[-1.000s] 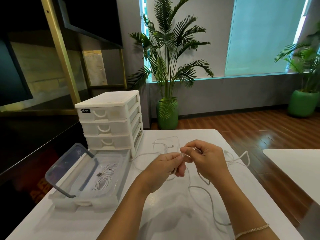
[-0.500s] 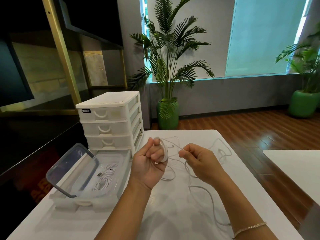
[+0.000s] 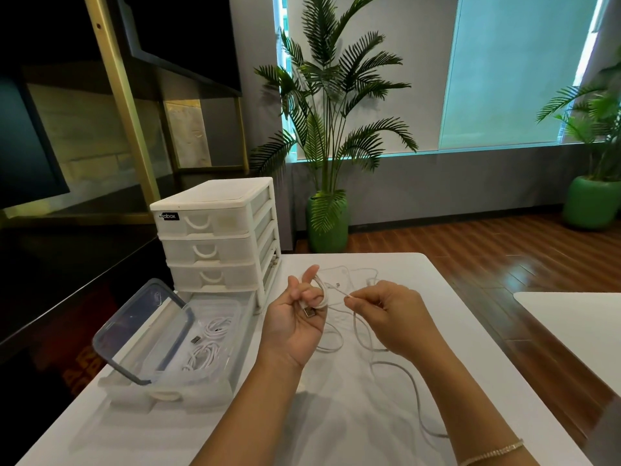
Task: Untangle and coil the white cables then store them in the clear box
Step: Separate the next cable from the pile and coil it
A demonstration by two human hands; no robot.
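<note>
While looped round left fingers (image 3: 311,290), thin white cable (image 3: 396,364) trails.

1 head-worn wide-angle view, forward and down; near over the table (image 3: 420,297), window beyond

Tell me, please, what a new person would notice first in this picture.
First, the two hands at the centre: the left hand holds a white cable looped round its fingers, while the right hand pinches the same cable. Left of them, the clear box stands open with coiled cables inside.
</note>
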